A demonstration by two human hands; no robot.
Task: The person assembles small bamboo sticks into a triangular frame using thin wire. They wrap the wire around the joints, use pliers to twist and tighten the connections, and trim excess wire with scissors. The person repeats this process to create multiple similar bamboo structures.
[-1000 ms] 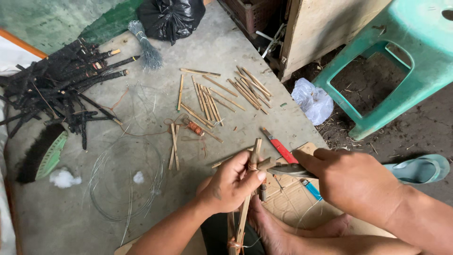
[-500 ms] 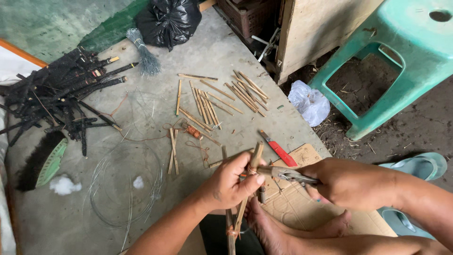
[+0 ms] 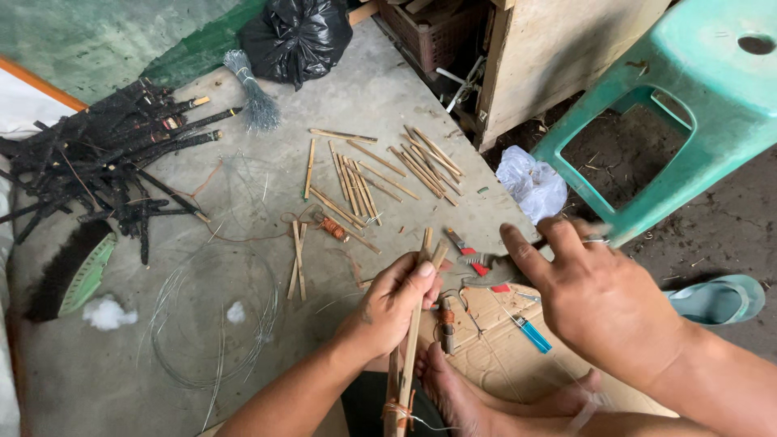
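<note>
Above the concrete floor (image 3: 405, 105), left hand (image 3: 394, 306) fingers pinching bamboo sticks (image 3: 414, 324), right hand (image 3: 603, 303) fingers spread, empty.

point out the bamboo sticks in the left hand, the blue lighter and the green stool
bamboo sticks (image 3: 414, 324), head view, on the shaft just below the left hand (image 3: 388, 311)
blue lighter (image 3: 534, 335), head view, on the middle of its body
green stool (image 3: 712, 105), head view, on the side of the seat
</note>
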